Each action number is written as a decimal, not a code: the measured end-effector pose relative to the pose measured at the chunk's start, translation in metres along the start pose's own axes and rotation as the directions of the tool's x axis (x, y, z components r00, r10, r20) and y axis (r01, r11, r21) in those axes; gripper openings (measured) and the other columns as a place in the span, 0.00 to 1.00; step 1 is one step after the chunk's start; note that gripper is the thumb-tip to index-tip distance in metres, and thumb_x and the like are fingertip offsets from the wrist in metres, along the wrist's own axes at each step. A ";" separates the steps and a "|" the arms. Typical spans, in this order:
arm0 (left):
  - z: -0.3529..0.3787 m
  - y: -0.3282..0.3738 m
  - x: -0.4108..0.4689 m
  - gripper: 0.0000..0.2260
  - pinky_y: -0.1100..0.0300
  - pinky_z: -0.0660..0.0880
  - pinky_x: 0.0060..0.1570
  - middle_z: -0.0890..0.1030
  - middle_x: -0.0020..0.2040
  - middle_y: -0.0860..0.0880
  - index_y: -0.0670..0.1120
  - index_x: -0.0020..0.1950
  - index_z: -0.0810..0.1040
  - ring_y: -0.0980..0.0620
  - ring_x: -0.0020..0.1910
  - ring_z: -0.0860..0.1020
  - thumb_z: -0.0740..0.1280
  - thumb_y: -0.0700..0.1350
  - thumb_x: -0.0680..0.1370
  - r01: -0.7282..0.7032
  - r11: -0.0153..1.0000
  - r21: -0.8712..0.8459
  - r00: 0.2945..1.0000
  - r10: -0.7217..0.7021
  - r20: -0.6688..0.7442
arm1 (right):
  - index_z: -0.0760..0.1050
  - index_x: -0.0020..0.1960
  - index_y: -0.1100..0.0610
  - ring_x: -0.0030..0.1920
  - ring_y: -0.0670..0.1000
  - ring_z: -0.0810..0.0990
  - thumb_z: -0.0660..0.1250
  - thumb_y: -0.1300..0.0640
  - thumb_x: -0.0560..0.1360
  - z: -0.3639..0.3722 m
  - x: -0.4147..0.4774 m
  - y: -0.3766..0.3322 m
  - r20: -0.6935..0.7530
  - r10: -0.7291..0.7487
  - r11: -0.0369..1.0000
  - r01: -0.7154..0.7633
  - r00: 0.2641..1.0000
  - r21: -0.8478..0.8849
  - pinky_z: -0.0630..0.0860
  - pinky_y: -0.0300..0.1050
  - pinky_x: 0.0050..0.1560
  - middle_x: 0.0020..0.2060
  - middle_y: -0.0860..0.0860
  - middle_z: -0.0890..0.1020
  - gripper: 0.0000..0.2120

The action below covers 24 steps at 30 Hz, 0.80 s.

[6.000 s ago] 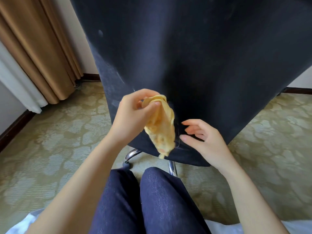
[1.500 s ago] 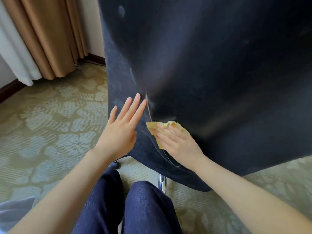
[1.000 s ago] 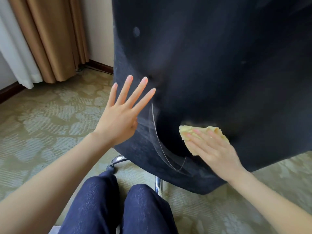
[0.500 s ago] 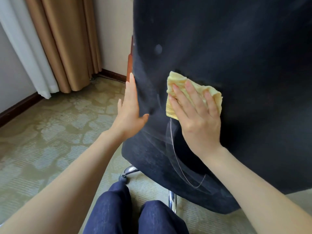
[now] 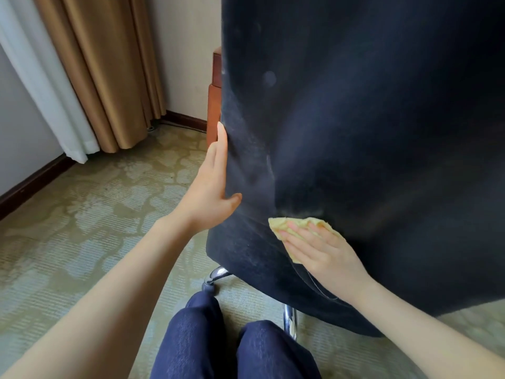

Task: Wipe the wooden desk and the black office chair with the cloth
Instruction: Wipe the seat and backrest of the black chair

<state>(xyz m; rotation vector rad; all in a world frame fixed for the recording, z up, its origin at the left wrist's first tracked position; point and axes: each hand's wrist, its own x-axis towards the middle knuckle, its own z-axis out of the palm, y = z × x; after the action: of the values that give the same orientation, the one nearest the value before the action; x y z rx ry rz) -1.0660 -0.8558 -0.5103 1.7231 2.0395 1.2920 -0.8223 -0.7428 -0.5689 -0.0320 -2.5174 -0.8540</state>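
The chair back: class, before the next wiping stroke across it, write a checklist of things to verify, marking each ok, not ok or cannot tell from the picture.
1. Cloth lies flat between the palm and the chair back: ok.
2. Right hand presses the cloth with spread fingers: ok.
3. Left hand braces the chair's left edge, thumb on the back face: ok.
4. Back is free of dust: not ok, pale smears remain along the left side.
5. Chair base steady on the carpet: cannot tell, only chrome legs show.
6. Wooden desk wiped: cannot tell, only a sliver shows behind the chair.
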 end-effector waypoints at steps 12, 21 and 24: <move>0.015 0.030 -0.028 0.51 0.72 0.54 0.58 0.51 0.75 0.52 0.52 0.73 0.27 0.53 0.66 0.57 0.68 0.34 0.72 0.006 1.000 0.011 1.000 -0.006 0.001 | 0.75 0.64 0.60 0.67 0.54 0.72 0.63 0.72 0.75 -0.060 -0.048 0.050 0.134 -0.134 0.987 0.144 0.982 -0.071 0.63 0.53 0.69 0.65 0.52 0.75 0.20; 0.024 0.047 -0.041 0.50 0.50 0.75 0.55 0.56 0.70 0.52 0.51 0.74 0.27 0.48 0.58 0.66 0.66 0.33 0.72 -0.003 0.998 0.062 0.999 0.005 -0.041 | 0.78 0.61 0.58 0.66 0.56 0.70 0.63 0.70 0.78 -0.096 0.054 0.066 -0.273 -0.027 0.982 -0.025 0.962 -0.185 0.64 0.53 0.68 0.63 0.54 0.75 0.15; 0.028 0.049 -0.041 0.49 0.49 0.76 0.49 0.58 0.69 0.51 0.51 0.73 0.27 0.50 0.53 0.68 0.64 0.32 0.71 0.018 0.998 0.052 0.998 -0.014 -0.061 | 0.78 0.61 0.57 0.66 0.54 0.70 0.64 0.67 0.78 -0.098 0.097 0.063 -0.420 -0.019 0.974 -0.077 0.907 -0.211 0.66 0.53 0.66 0.63 0.52 0.76 0.14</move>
<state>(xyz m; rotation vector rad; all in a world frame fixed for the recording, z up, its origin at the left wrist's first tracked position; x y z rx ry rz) -1.0011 -0.8801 -0.5090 1.7060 2.1347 1.3125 -0.8551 -0.7613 -0.4225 0.0373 -2.0073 -1.0083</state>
